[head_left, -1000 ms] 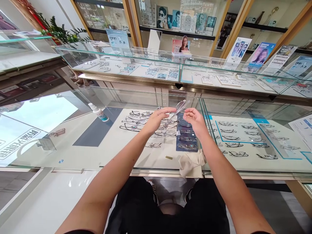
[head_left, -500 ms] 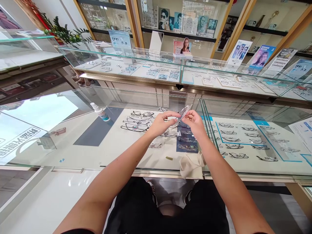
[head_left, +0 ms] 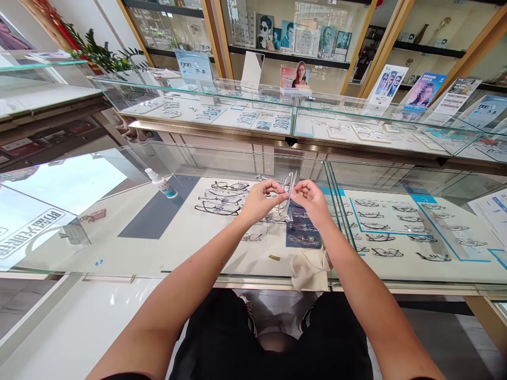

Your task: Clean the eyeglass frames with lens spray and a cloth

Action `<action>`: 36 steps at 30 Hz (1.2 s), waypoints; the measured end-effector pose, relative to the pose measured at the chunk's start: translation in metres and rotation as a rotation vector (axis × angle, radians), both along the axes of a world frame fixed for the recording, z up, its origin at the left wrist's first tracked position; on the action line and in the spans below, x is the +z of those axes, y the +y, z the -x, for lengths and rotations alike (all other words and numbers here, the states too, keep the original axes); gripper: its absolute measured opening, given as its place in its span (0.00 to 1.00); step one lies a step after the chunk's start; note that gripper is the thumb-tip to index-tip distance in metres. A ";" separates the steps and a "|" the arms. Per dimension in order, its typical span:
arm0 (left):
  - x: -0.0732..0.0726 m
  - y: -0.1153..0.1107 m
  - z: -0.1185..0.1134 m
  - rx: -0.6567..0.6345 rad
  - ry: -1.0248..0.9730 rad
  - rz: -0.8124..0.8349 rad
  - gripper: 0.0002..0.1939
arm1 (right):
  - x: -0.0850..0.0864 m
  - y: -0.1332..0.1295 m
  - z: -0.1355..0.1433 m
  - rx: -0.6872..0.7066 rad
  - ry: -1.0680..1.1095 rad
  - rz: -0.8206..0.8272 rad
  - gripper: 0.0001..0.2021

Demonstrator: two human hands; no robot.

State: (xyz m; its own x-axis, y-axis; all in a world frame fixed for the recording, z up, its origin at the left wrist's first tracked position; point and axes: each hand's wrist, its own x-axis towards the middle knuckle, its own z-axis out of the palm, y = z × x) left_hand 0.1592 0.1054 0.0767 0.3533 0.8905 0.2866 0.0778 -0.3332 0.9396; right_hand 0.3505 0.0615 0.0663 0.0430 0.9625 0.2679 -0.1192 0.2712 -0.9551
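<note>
My left hand (head_left: 266, 199) and my right hand (head_left: 309, 199) meet over the glass display case. Between them is a thin clear plastic packet (head_left: 290, 196), held nearly upright, with something like a thin eyeglass frame in it. Both hands pinch it near its middle with thumb and fingers. Below my hands, under the glass, glasses (head_left: 303, 227) lie on a dark blue card. A beige cloth (head_left: 311, 270) is crumpled near the front edge, and a small gold-coloured piece (head_left: 274, 257) lies left of it.
A white spray bottle (head_left: 161, 184) stands on the glass at the left. More glasses (head_left: 219, 207) lie inside the case, left of my hands. Across from me is a second glass case (head_left: 222, 131) with upright cards on it. A small blue piece (head_left: 99, 262) is near the left front.
The packet has turned from a rightward slant to nearly upright and moved slightly left. My right hand has shifted a little left with it, still pinching.
</note>
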 end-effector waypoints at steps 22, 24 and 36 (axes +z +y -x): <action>-0.006 0.000 -0.001 -0.037 0.122 0.000 0.16 | 0.001 0.003 -0.001 -0.066 -0.007 0.009 0.19; -0.005 0.000 0.000 -0.050 0.095 -0.002 0.17 | 0.003 0.002 -0.001 -0.048 -0.008 0.011 0.18; 0.004 -0.003 0.000 -0.065 0.128 -0.131 0.17 | 0.000 0.002 -0.003 -0.019 -0.045 -0.004 0.14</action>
State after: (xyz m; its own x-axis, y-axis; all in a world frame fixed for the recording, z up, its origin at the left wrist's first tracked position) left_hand 0.1587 0.1022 0.0803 0.4503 0.8225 0.3476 0.1683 -0.4605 0.8716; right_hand 0.3535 0.0633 0.0662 0.0491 0.9604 0.2742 -0.0713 0.2772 -0.9582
